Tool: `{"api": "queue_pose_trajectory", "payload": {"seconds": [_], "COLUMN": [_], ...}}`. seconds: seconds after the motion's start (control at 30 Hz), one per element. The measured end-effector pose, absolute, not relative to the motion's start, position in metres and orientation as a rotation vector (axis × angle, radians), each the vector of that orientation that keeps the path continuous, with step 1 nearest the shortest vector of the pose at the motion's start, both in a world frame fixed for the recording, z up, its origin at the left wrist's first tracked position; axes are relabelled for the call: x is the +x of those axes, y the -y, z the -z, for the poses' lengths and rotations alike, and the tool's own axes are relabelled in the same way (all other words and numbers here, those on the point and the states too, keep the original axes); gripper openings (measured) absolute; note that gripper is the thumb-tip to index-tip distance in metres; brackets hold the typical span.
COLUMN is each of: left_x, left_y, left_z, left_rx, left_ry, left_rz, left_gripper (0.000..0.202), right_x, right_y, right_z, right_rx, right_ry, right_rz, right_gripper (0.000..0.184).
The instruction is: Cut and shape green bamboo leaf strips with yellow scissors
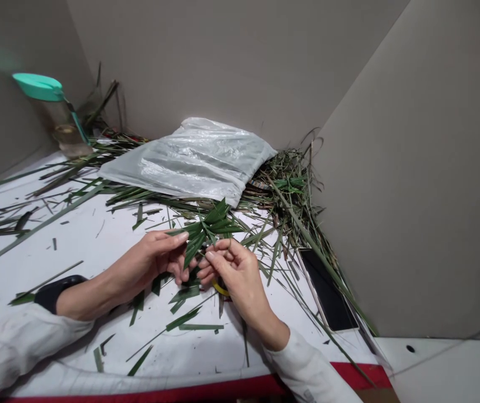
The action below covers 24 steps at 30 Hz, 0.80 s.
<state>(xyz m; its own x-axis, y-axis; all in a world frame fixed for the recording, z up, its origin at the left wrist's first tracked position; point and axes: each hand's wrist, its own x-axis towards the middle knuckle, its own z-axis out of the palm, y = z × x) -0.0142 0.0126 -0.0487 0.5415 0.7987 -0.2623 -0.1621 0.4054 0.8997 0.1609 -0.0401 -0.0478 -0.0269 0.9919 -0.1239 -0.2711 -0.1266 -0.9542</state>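
Foliage (206, 228), spread into a fan of pointed green blades, is held up between both hands above the middle of the white tabletop (78, 238). Its left side is gripped by the left hand (156, 254), with the thumb laid along a blade and the other fingers curled loosely beneath. Its lower end is met by the right hand (235, 271), whose thumb and forefinger are narrowed to a pinch there; the exact point of contact is partly hidden. Just under the right fingers, a yellow curved object (221, 288) is partly covered.

Around and below the hands, cut leaf pieces (201, 327) are scattered. A dark object (49, 294) is partly hidden by the left wrist. Beyond the foliage, a crumpled translucent plastic bag (189, 162) is laid over long leaf strips, and a tangled heap (296, 210) is piled at its right. A phone (328, 291) is placed near the right edge, partly crossed by a long strip. At far left, a bottle (70, 140) is topped by a turquoise lid (41, 87).
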Motion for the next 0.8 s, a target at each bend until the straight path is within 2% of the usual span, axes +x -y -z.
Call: {"api": "queue_pose_trajectory", "payload": {"seconds": [0.23,0.5,0.67,0.8], "left_x": [-0.012,-0.013,-0.021,-0.024], "left_y": [-0.011,-0.010,-0.016,-0.021], "left_z": [0.049,0.046,0.031,0.027], "left_rx": [1.002,0.982,0.830,0.852], "left_ry": [-0.819,-0.798,-0.815,-0.787], "left_rz": [-0.659,-0.704,-0.913,-0.880], "left_gripper": [0.024,0.017,0.030,0.040], "right_x": [0.162,0.170,0.174,0.174], "right_y": [0.041,0.037,0.036,0.037], "right_z": [0.055,0.050,0.051,0.050], "right_rx": [-1.088,-1.088,-1.067,-1.130], "right_ry": [1.096,1.000,1.000,1.118], "right_rz": [-1.436,-1.304,-1.351,-1.349], "right_gripper": [0.027,0.025,0.028,0.039]}}
